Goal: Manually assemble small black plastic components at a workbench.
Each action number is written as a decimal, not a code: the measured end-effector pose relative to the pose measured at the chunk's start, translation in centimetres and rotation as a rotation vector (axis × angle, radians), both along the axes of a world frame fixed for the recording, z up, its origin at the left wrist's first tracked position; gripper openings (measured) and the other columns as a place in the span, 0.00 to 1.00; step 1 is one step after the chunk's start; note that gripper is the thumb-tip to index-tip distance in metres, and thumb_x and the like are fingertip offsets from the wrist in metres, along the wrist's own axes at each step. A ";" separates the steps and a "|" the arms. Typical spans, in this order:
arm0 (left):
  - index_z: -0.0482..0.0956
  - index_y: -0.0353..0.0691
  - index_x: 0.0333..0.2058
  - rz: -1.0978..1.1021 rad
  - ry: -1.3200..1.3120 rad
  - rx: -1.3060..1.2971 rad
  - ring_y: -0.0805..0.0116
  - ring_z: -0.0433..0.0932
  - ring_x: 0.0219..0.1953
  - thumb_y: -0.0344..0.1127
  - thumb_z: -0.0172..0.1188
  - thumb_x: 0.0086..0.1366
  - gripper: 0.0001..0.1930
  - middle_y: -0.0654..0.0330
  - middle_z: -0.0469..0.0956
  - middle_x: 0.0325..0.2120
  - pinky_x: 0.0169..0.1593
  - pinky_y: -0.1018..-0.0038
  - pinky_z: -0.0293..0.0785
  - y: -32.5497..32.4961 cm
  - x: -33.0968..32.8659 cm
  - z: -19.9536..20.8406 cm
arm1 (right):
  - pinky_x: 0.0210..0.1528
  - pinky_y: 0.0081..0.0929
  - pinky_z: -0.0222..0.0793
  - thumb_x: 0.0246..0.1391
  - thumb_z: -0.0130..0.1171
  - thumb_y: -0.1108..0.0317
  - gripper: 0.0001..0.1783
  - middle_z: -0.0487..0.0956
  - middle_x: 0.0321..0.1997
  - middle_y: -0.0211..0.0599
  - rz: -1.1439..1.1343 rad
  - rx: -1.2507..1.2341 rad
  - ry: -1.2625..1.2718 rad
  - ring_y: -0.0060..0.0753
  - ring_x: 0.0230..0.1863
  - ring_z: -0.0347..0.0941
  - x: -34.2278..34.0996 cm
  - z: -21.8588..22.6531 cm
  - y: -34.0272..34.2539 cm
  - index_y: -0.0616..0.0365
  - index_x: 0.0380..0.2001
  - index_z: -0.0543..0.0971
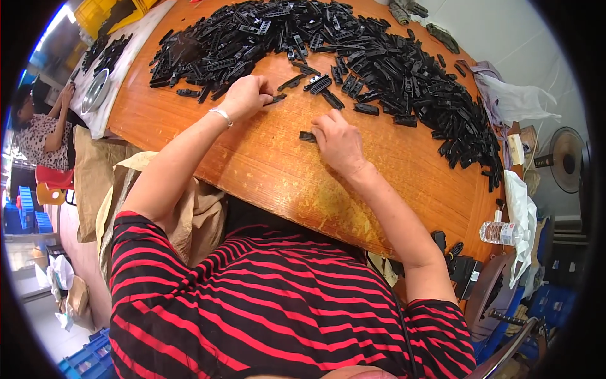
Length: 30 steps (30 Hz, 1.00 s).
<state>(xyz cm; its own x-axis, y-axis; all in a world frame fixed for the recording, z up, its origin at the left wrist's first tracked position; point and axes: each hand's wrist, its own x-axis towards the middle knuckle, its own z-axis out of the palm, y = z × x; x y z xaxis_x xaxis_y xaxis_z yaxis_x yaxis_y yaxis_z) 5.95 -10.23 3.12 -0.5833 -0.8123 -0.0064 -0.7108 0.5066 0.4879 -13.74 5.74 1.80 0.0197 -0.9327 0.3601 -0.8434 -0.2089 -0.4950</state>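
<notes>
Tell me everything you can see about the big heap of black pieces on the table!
The heap is made of lots of small, long, narrow black pieces that look like hard plastic. Some have rows of slots, and a few spots glint silvery. They lie jumbled every which way, many overlapping, in a wide curve across the far part of the wooden table and down its right side. A few lie loose along the near edge, close to the left hand.
</notes>
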 end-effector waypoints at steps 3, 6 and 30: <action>0.79 0.35 0.36 0.066 0.444 0.584 0.73 0.77 0.25 0.29 0.60 0.62 0.06 0.61 0.80 0.29 0.31 0.77 0.74 1.7 0.5 0.4 | 0.37 0.34 0.74 0.55 0.57 0.70 0.09 0.77 0.38 0.41 -0.001 -0.050 -0.095 0.46 0.34 0.77 0.4 0.7 -0.5 0.58 0.39 0.78; 0.79 0.33 0.38 0.055 0.550 0.781 0.80 0.75 0.26 0.30 0.58 0.65 0.07 0.66 0.78 0.27 0.31 0.83 0.73 3.7 -0.1 1.4 | 0.37 0.31 0.73 0.54 0.57 0.73 0.12 0.77 0.38 0.42 -0.035 -0.017 -0.229 0.42 0.35 0.77 1.0 1.8 -0.9 0.59 0.43 0.77; 0.74 0.36 0.30 0.105 0.501 0.711 0.81 0.71 0.21 0.32 0.63 0.62 0.07 0.65 0.75 0.20 0.25 0.84 0.68 7.2 -3.6 -1.8 | 0.16 0.17 0.65 0.57 0.60 0.70 0.08 0.76 0.19 0.31 -0.084 0.586 -0.734 0.17 0.15 0.69 -2.7 0.0 -0.5 0.63 0.30 0.73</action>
<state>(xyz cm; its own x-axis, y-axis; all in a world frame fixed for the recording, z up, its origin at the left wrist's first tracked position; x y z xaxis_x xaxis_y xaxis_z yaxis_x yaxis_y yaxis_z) 2.30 -3.05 1.33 -0.5754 -0.7628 -0.2951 -0.3543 -0.0928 0.9305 -16.42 5.20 1.79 -0.1019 -0.9572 -0.2711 -0.2797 0.2890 -0.9156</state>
